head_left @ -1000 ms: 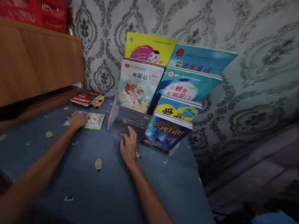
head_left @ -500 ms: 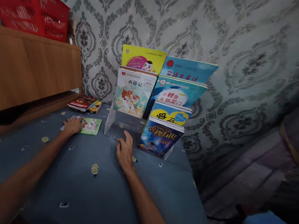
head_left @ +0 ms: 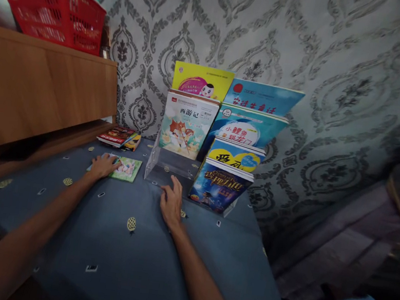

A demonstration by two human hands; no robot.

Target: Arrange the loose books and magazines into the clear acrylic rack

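One green book point(head_left: 131, 169): flat on the cloth, left of the stand and apart from it; its cover is pale green around a picture in soft pink and white, too small to read, with the left part mostly covered by fingers.
Left hand point(head_left: 102, 165): laid over the left part of the green book, palm down, fingers spread; whether they pinch an edge, I cannot tell.
Right hand point(head_left: 172, 199): near the front of the stand, thumb and fingers loosely apart, a fairly wide grip with nothing seen in it; whether a fingertip touches the plastic, I cannot tell.
Stand point(head_left: 151, 163): clear, stepped, its lower left part bare.
Left column: white book point(head_left: 184, 130) upright, yellow book point(head_left: 204, 79) behind and above it.
Right column: dark blue book point(head_left: 219, 187) lowest, then yellow-and-blue book point(head_left: 236, 155), teal book point(head_left: 254, 127) and blue book point(head_left: 262, 96) rising behind.
Pile point(head_left: 118, 138): small, red and yellow covers, just behind the green book.
Cloth point(head_left: 121, 267): blue-grey, dotted with yellow fruit prints.
Cabinet point(head_left: 46, 88): wooden, at left, red basket point(head_left: 52, 10) on top.
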